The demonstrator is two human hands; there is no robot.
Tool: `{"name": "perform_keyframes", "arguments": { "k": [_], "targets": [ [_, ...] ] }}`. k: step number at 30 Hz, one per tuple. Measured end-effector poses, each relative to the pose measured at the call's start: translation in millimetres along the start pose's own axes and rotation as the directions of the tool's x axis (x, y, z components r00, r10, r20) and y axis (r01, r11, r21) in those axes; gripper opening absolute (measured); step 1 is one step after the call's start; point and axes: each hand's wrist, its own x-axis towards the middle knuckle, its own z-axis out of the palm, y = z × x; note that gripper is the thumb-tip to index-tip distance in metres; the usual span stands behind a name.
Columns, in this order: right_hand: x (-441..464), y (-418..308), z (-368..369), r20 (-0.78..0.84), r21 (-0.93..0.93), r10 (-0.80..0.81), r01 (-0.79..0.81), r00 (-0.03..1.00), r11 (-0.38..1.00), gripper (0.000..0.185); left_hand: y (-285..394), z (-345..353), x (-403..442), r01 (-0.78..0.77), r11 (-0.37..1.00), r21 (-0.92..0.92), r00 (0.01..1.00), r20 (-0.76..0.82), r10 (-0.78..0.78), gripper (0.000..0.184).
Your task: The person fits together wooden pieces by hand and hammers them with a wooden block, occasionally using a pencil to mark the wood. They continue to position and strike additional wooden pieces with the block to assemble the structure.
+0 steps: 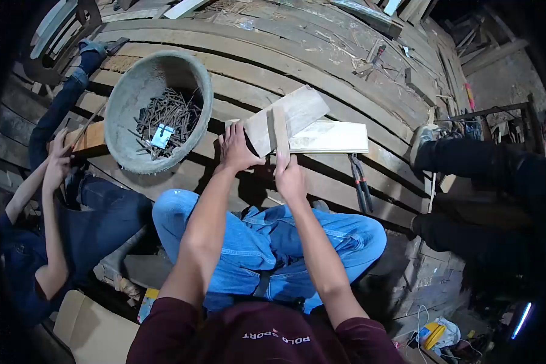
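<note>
Slats (255,57), right hand (292,181) holding stick (280,136), lower board (337,136) part-hidden

The upper board (308,108), flat and greyish, lies slantwise, its far end toward the right; the lower board (337,138), whiter, runs left to right partly beneath it, its right part exposed; the stick (280,128), pale and straight, points away across the upper board, a dark band along its left side.

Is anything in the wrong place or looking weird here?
Maybe the pale blue rectangle atop the brown, nail-like pieces in the bucket: its colour and shape don't match. Also, the grey board by the left hand lies askew across the white board.
</note>
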Motion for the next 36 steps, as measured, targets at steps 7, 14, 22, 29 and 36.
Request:
{"name": "perform_keyframes", "arguments": {
  "k": [7, 14, 22, 29, 36],
  "targets": [
    [-39.3, 19.6, 9.0, -0.009, -0.083, 0.061, -0.061, 0.998, 0.995, 0.06, -4.6, 3.6, 2.3, -0.034, 0.999, -0.001, 0.999, -0.021, 0.034, 0.12],
    [45.7, -1.8, -28.8, -0.042, -0.05, 0.106, -0.108, 0.994, 0.993, 0.066, -2.2, 3.0, 0.9, -0.02, 1.0, -0.006, 1.0, -0.01, 0.02, 0.118],
    [38.0, 11.7, -33.6, -0.079, 0.035, 0.084, -0.081, 0.993, 0.996, 0.064, 2.5, -3.5, 3.9, 0.008, 1.0, -0.022, 0.995, 0.096, -0.005, 0.137],
    [7.0, 57.0, -27.5, -0.059, 0.114, 0.038, -0.031, 0.998, 0.993, 0.068, 7.1, -2.9, 4.2, 0.013, 1.0, -0.025, 1.0, -0.022, -0.013, 0.121],
    [-3.8, 33.3, -37.6, -0.222, 0.361, -0.07, 0.148, 0.973, 0.921, 0.063, 12.5, -19.5, -1.4, 0.066, 0.997, 0.044, 0.995, -0.083, -0.062, 0.099]
  ]
}}
